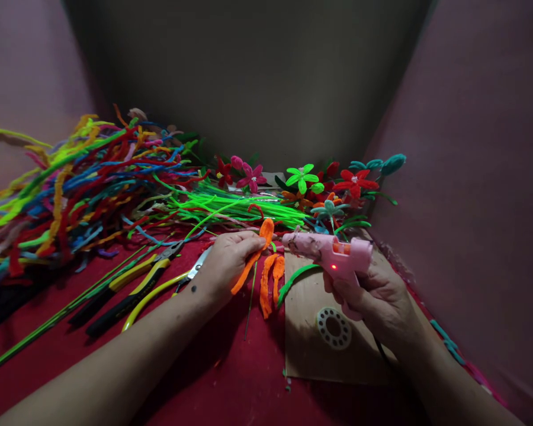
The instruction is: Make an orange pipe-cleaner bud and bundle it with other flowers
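Observation:
Between thumb and fingers, my left hand (pixel 233 257) pinches an orange pipe cleaner (pixel 267 231) bent into a loop at its top, with a tail hanging below. My right hand (pixel 377 299) is wrapped round the handle of a pink hot glue gun (pixel 326 249), whose red light glows. Its nozzle points left, a short way from the orange loop. More orange pipe cleaner pieces (pixel 266 284) lie on the red surface between the hands. A green pipe cleaner (pixel 295 279) curves over the cardboard's edge, its right end near my right hand.
A heap of coloured pipe cleaners (pixel 71 195) fills the left, with green stems (pixel 240 204) behind the hands. Pipe cleaner flowers (pixel 302 178) stand at the back. Yellow-black pliers (pixel 135 290) and yellow-handled scissors (pixel 160 290) lie left. A tape core (pixel 322 337) sits on cardboard (pixel 306 364).

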A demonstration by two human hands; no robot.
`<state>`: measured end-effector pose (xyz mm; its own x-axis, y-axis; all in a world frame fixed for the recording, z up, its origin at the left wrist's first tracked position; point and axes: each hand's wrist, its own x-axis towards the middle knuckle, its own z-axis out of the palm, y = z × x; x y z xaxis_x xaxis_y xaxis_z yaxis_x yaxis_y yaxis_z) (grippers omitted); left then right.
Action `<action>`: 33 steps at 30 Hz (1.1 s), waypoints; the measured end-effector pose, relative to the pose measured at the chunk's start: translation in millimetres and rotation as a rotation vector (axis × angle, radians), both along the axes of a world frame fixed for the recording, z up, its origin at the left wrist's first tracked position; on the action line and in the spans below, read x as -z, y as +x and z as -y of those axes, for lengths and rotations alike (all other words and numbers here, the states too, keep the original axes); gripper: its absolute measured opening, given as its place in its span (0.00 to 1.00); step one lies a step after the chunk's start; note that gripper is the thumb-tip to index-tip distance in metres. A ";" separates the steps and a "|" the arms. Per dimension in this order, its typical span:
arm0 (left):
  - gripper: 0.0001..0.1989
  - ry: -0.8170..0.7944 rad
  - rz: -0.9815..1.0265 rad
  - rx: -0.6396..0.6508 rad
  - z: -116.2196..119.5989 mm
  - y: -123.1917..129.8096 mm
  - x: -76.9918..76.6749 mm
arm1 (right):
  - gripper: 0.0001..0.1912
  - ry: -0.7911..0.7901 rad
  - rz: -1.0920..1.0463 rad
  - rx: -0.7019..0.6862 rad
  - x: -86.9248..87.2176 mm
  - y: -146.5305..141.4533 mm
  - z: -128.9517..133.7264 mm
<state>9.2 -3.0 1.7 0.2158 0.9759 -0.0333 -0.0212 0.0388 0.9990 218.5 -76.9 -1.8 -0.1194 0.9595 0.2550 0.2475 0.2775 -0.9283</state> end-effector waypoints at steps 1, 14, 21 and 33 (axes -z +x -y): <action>0.07 -0.005 0.002 -0.004 0.1 0.2 -0.4 | 0.13 -0.005 0.005 0.005 0.0 -0.2 0.1; 0.07 -0.073 0.129 0.005 0.6 1.5 2.1 | 0.10 0.013 -0.026 0.045 2.5 0.4 0.6; 0.05 -0.046 0.152 0.002 1.6 3.4 -0.8 | 0.08 0.075 -0.033 -0.049 -1.6 -3.4 -0.2; 0.04 -0.050 0.161 0.000 0.7 3.3 1.5 | 0.07 0.078 -0.007 0.024 2.7 -0.5 1.0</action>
<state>12.6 -3.7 0.3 0.2223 0.9738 -0.0473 -0.1806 0.0888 0.9795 218.0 -77.9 -4.5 -0.0942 0.9394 0.3298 0.2483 0.3429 -0.9059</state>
